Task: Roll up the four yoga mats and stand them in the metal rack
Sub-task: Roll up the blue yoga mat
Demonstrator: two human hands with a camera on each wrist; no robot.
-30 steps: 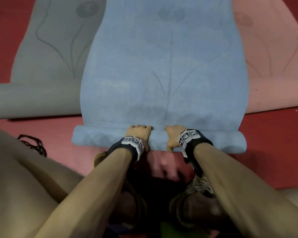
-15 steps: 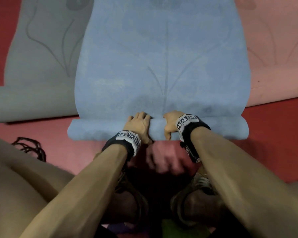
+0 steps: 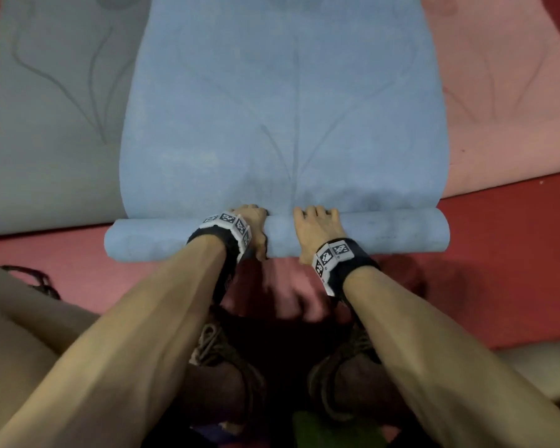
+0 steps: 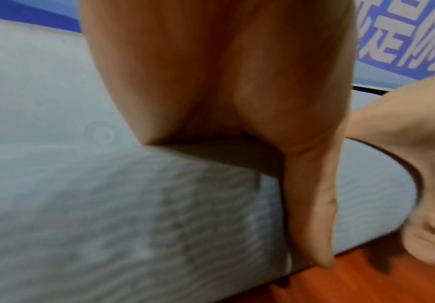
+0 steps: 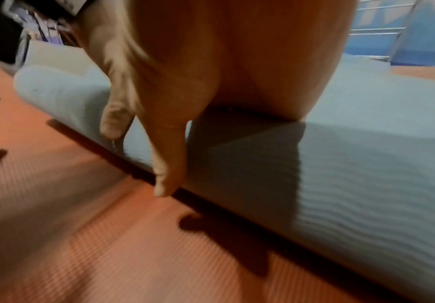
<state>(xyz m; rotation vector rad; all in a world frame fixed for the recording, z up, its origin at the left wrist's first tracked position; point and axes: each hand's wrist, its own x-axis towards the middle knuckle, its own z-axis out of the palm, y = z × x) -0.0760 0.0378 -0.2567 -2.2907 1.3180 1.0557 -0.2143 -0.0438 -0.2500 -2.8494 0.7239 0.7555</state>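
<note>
Three mats show across the head view: a grey mat (image 3: 55, 101) at upper left, a blue mat (image 3: 282, 118) in the centre, a pink mat (image 3: 505, 101) at upper right. At mid-frame the left hand (image 3: 251, 229) and right hand (image 3: 314, 232) curl over the blue mat's one rolled end, thumbs on its near side.

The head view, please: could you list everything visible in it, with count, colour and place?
blue yoga mat: one, blue, centre, near end partly rolled
grey yoga mat: one, grey, left of the blue one, flat
pink yoga mat: one, pink, right, flat
floor: red, under the mats
shoes: two, brown, laced, bottom centre
left hand: one, on the roll
right hand: one, on the roll
</note>
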